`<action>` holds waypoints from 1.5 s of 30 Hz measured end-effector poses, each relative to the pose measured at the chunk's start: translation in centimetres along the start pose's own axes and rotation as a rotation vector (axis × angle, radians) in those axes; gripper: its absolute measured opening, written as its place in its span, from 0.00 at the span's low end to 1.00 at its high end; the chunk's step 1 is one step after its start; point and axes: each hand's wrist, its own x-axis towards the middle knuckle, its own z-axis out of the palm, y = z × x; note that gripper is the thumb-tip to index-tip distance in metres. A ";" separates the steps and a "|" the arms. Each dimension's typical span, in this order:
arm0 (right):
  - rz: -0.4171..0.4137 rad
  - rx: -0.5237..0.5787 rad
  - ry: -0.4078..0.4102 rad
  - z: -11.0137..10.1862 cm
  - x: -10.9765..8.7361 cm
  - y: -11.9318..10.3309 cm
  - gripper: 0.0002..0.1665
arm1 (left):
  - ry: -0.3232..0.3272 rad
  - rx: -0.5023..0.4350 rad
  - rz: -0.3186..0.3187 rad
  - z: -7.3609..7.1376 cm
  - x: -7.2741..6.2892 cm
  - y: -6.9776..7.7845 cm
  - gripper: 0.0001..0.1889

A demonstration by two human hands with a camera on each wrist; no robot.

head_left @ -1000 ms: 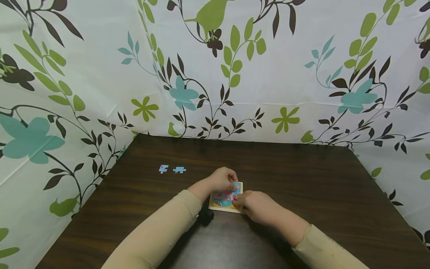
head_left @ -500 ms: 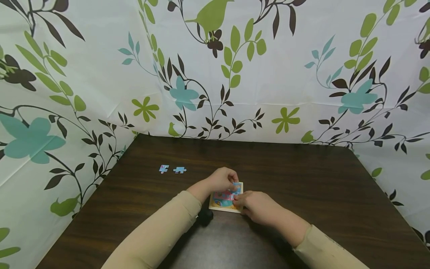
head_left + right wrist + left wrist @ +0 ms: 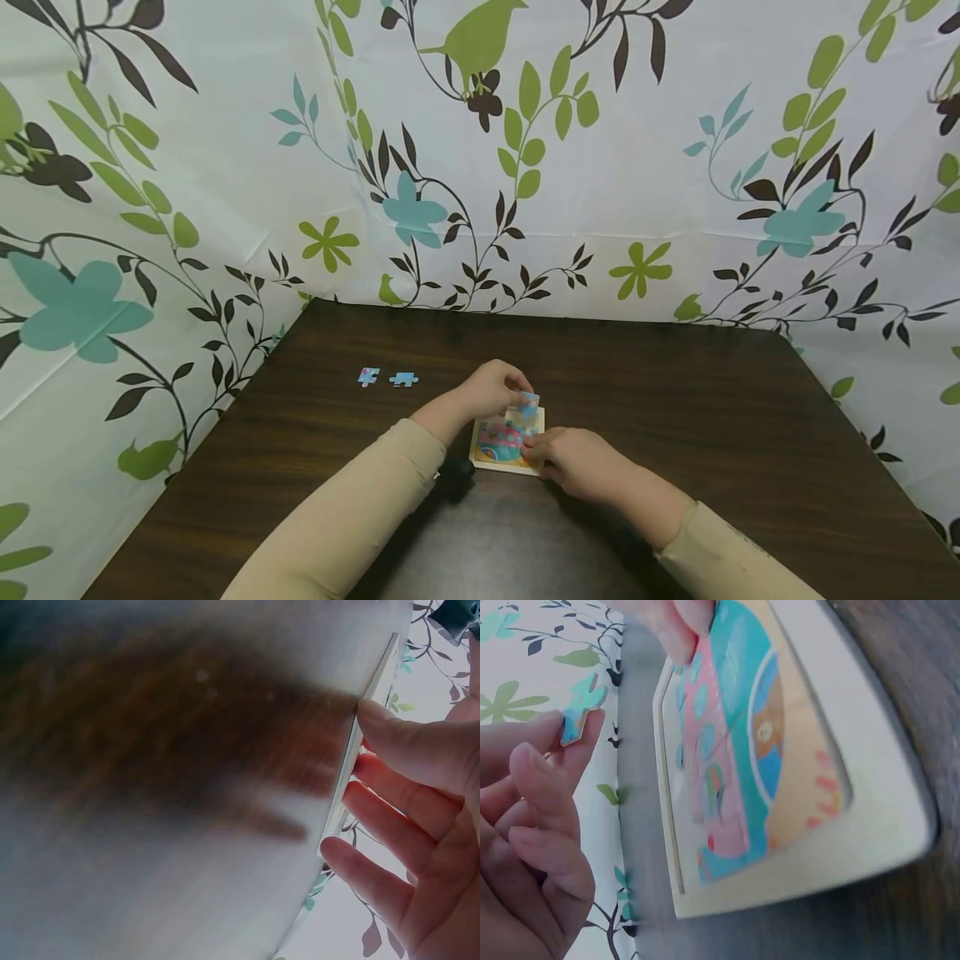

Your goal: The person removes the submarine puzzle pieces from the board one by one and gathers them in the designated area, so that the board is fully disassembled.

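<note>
Puzzle tray (image 3: 855, 855) before you: lower picture seated, upper part looks largely bare; judged partway. Your left hand (image 3: 489, 393) pinches a blue piece (image 3: 583, 707) near the tray's far edge; your right hand (image 3: 581, 462) grips its right edge. Two loose pieces (image 3: 404, 379) lie farther left on the dark bench (image 3: 675, 400); leaf-patterned cloth (image 3: 652, 183) hangs behind.

In the head view, the left hand (image 3: 491, 390) hides part of the pinched piece (image 3: 531, 401) and the puzzle tray's (image 3: 504, 468) eleven-o'clock corner; the right hand (image 3: 567, 455) its four-o'clock edge. The left sleeve (image 3: 348, 508) is cut off toward seven, the right sleeve (image 3: 723, 550) between four and five. The right wrist view blurs the tabletop (image 3: 150, 847).
</note>
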 end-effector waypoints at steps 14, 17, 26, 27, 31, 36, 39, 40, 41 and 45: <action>-0.001 0.003 0.001 0.3 -0.1 0.1 0.21 | 0.273 0.032 -0.145 -6.1 -1.4 -2.9 0.04; -0.001 0.011 -0.001 0.3 -0.1 0.1 0.21 | 0.307 0.063 -0.199 -7.6 -1.8 -3.7 0.04; 0.016 0.031 -0.008 0.2 0.0 0.0 0.22 | 0.313 0.079 -0.361 -9.6 -2.5 -5.8 0.04; 0.019 0.034 -0.010 0.2 0.0 0.0 0.22 | 0.313 0.078 -0.367 -9.6 -2.5 -5.9 0.05; 0.027 0.037 -0.014 0.3 0.0 0.0 0.22 | 0.324 0.088 -0.377 -9.5 -2.3 -6.3 0.04; 0.029 0.026 -0.014 0.2 0.0 0.0 0.22 | 0.339 0.113 -0.388 -9.2 -2.0 -6.3 0.04; 0.027 0.027 -0.010 0.2 -0.1 -0.1 0.22 | 0.326 0.141 -0.385 -9.0 -1.8 -6.3 0.04; 0.025 0.028 -0.007 0.2 -0.1 -0.1 0.22 | 0.324 0.149 -0.384 -9.0 -1.8 -6.4 0.04; 0.023 0.028 -0.004 0.2 -0.1 -0.1 0.22 | 0.326 0.156 -0.383 -8.9 -1.8 -6.4 0.03; 0.018 0.021 -0.002 0.1 -0.2 -0.1 0.21 | 0.342 0.200 -0.358 -8.6 -1.9 -5.8 0.03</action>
